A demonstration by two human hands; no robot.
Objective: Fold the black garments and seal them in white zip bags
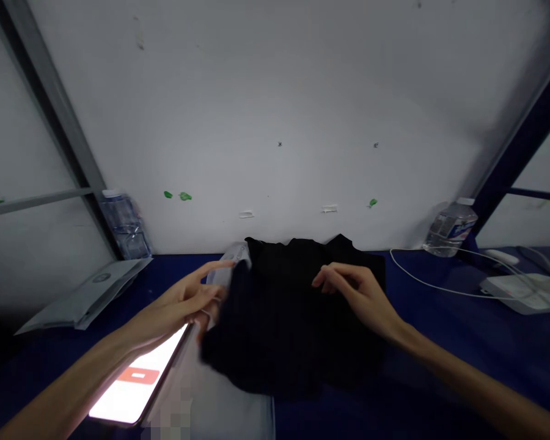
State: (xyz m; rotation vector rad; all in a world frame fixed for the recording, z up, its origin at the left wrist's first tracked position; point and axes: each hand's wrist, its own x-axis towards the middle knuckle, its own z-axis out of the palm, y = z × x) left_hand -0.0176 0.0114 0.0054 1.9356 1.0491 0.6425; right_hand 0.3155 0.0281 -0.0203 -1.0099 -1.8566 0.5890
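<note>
A black cloth (pixel 275 330), apparently a folded garment, lies bunched in the middle. Its folds are too dark to make out. Under its left side runs a clear plastic bag (pixel 229 403). My left hand (pixel 197 299) is at the cloth's left edge, its index finger stretched out and its other fingers blurred and partly hidden. My right hand (pixel 352 290) rests over the upper right of the cloth, fingertips pinched together against it. Below my left forearm, a phone (pixel 128 385) with a bright screen lies beside the bag.
Grey-white packets (pixel 91 290) lie on the blue table (pixel 417 318) at left. A plastic bottle (pixel 126 226) stands behind them, another bottle (pixel 451 226) at the back right. A white box (pixel 522 290) and a looping cable (pixel 421 281) are on the right. The white wall (pixel 302 110) closes off the back.
</note>
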